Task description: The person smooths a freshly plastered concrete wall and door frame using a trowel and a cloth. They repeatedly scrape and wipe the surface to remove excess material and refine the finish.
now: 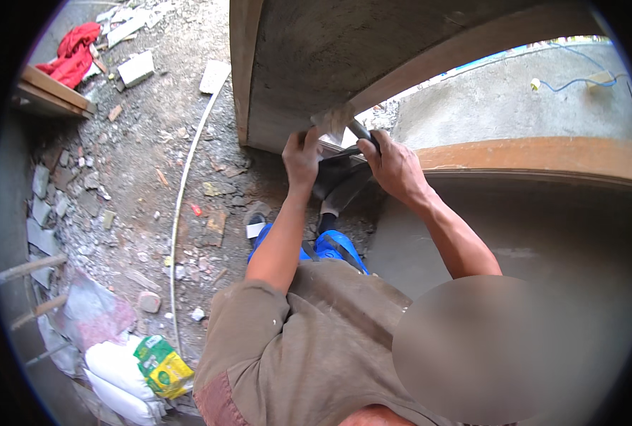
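My right hand is closed around the dark handle of a tool. The tool's far end is a tan and grey blur against the lower corner of the curved grey panel, so its kind cannot be made out. My left hand is raised beside that blurred end, its fingers bent and closed. What it holds, if anything, is unclear. Between the two hands runs a thin dark bar, close to the fingers of both. Both hands are at the near corner of an arched opening edged with wood.
A wooden edge strip borders the opening on the right. A pale hose crosses the rubble-strewn ground at left. White sacks, a green and yellow bag, a red cloth and a pale block lie there.
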Demonstrator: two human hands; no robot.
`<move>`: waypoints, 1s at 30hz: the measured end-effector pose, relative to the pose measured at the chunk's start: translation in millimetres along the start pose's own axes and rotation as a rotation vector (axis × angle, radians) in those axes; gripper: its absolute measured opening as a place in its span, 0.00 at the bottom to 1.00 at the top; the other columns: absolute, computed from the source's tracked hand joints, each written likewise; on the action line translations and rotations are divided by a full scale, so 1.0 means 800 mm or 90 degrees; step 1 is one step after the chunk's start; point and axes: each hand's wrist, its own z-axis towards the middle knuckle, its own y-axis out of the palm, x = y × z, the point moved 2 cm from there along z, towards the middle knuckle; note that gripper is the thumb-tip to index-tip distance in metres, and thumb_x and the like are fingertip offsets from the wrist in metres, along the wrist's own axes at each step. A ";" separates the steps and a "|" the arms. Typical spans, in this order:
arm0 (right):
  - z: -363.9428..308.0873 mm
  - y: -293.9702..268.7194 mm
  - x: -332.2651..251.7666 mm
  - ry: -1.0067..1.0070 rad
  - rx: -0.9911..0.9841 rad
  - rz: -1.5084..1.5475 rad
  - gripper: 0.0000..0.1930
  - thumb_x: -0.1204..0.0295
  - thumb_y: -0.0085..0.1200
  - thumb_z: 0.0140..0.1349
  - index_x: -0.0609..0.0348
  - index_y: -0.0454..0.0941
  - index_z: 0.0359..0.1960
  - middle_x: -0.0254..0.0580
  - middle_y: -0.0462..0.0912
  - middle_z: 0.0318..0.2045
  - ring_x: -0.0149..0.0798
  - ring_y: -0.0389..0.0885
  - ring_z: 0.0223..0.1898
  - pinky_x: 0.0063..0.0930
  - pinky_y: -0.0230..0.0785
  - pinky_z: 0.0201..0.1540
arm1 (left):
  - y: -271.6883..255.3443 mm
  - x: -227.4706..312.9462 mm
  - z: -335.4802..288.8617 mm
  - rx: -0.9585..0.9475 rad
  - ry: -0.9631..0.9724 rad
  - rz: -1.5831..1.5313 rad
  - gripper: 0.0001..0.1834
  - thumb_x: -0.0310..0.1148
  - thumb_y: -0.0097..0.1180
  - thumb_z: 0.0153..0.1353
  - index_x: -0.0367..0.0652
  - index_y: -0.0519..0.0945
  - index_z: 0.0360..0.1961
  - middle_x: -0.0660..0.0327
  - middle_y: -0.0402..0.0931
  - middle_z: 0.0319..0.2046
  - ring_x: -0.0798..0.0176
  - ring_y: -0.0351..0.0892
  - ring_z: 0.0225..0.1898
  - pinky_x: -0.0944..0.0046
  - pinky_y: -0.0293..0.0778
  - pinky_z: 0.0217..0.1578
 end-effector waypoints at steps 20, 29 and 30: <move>-0.002 0.053 -0.054 -0.228 0.202 -0.023 0.16 0.56 0.49 0.65 0.57 0.72 0.42 0.54 0.80 0.27 0.56 0.81 0.31 0.48 0.72 0.32 | -0.264 0.003 -0.018 0.064 -0.170 0.268 0.19 0.41 0.53 0.66 0.41 0.71 0.21 0.65 0.71 0.15 0.73 0.68 0.18 0.70 0.65 0.22; 0.004 0.054 -0.042 -0.181 0.174 -0.021 0.16 0.57 0.47 0.67 0.58 0.71 0.37 0.54 0.79 0.22 0.58 0.79 0.27 0.50 0.69 0.30 | -0.261 -0.001 -0.016 0.070 -0.169 0.255 0.19 0.42 0.53 0.66 0.40 0.72 0.22 0.64 0.71 0.14 0.73 0.68 0.18 0.69 0.64 0.22; 0.006 0.055 -0.036 -0.142 0.180 -0.019 0.16 0.56 0.47 0.66 0.59 0.71 0.38 0.55 0.79 0.23 0.58 0.79 0.27 0.50 0.70 0.30 | -0.264 -0.004 -0.017 0.068 -0.167 0.253 0.19 0.42 0.53 0.66 0.40 0.72 0.21 0.64 0.71 0.14 0.73 0.67 0.18 0.69 0.64 0.22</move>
